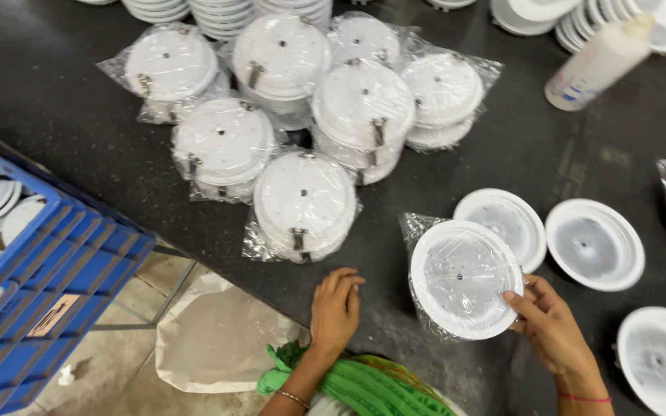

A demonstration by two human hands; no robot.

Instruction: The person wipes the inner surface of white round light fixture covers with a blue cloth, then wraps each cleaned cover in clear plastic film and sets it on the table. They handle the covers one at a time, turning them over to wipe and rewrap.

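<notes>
Right hand (553, 327) grips a round white light housing in a clear plastic bag (460, 277), tilted, near the bench's (79, 115) front edge. Left hand (334, 308) rests loosely curled and empty on that edge. Seven bagged housings (302, 202) sit mid-bench; three unbagged ones (593, 243) lie beside the right hand.

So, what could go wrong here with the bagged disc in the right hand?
The right hand holds the bagged white disc only at its rim, so it may slip in the smooth plastic. It overlaps a bare disc and could nudge it. The left hand rests at the table edge, beside stacked bagged discs that might slide off.
</notes>
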